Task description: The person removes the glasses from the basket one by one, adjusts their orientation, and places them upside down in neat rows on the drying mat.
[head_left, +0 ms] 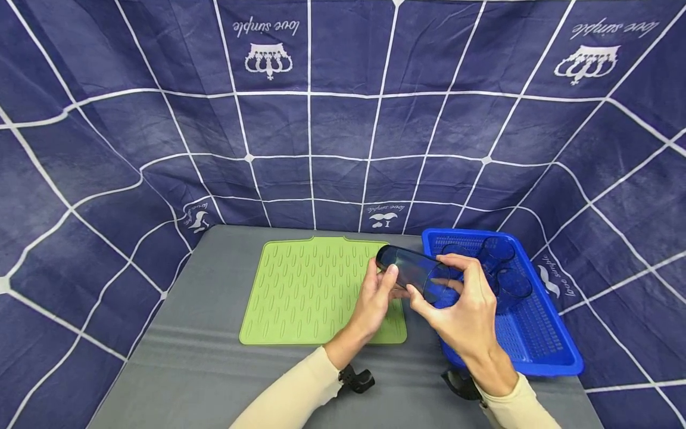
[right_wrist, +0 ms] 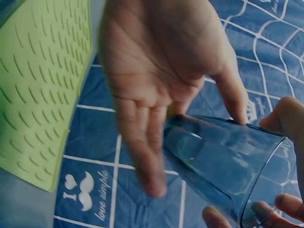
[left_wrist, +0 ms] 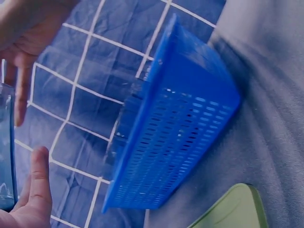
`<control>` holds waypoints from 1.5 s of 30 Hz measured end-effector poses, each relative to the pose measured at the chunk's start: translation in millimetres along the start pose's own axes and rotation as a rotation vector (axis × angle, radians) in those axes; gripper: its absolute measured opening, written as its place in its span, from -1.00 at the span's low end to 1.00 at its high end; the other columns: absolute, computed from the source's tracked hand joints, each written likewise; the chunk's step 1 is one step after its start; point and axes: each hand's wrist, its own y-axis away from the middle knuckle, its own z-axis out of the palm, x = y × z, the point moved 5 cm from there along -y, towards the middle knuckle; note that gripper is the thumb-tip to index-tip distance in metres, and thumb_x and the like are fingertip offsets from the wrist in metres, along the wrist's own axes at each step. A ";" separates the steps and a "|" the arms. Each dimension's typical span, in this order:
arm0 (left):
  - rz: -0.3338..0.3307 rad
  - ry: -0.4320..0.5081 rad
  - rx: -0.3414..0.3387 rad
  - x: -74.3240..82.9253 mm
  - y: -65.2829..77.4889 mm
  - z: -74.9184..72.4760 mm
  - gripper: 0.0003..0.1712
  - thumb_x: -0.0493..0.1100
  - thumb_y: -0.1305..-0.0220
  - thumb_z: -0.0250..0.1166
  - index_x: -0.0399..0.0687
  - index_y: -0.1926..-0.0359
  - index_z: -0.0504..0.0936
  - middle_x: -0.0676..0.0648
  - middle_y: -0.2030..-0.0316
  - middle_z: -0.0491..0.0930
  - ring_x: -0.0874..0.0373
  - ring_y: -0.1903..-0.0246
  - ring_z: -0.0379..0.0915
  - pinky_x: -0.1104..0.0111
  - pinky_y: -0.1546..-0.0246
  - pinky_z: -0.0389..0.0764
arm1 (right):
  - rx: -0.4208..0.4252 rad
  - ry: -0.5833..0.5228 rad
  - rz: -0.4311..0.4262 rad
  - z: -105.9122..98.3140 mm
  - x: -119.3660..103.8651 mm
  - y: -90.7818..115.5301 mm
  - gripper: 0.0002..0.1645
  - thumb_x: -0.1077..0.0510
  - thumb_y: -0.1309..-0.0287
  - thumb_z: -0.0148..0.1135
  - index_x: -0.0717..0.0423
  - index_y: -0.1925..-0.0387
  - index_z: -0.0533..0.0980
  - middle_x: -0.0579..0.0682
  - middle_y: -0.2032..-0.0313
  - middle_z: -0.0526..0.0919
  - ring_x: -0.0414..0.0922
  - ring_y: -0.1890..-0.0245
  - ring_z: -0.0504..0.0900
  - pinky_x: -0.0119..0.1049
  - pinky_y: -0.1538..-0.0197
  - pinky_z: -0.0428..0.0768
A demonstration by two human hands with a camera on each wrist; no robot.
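Note:
A blue-tinted drinking glass (head_left: 409, 268) is held tilted on its side above the right part of the green mat (head_left: 316, 292), its mouth toward the right. My left hand (head_left: 371, 301) grips it near the base, with the thumb on the near side. Around the rim end, my right hand (head_left: 465, 310) holds the glass between thumb and fingers. The right wrist view has the left palm (right_wrist: 156, 61) beside the base of the clear glass (right_wrist: 223, 161); some left fingers extend past it. Only part of the glass (left_wrist: 6, 147) appears in the left wrist view.
On the right, a blue perforated basket (head_left: 557, 339) holds several similar glasses (head_left: 513, 283) toward its back. The ribbed mat lies on a grey cloth-covered table (head_left: 198, 333). A dark blue curtain with white lines (head_left: 343, 125) surrounds the table's back and sides.

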 end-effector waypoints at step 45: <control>0.148 -0.445 0.187 61.9 -3.5 -80.6 -0.16 -0.25 -0.62 0.48 -0.01 -0.75 0.34 -0.37 -0.36 0.72 -0.31 -0.17 0.88 0.35 -0.06 0.93 | -0.412 0.241 -0.019 30.4 27.3 -12.1 -0.14 -0.15 -0.29 0.65 0.05 -0.52 0.60 0.12 -0.33 0.72 0.20 -0.36 0.76 0.32 -0.16 0.84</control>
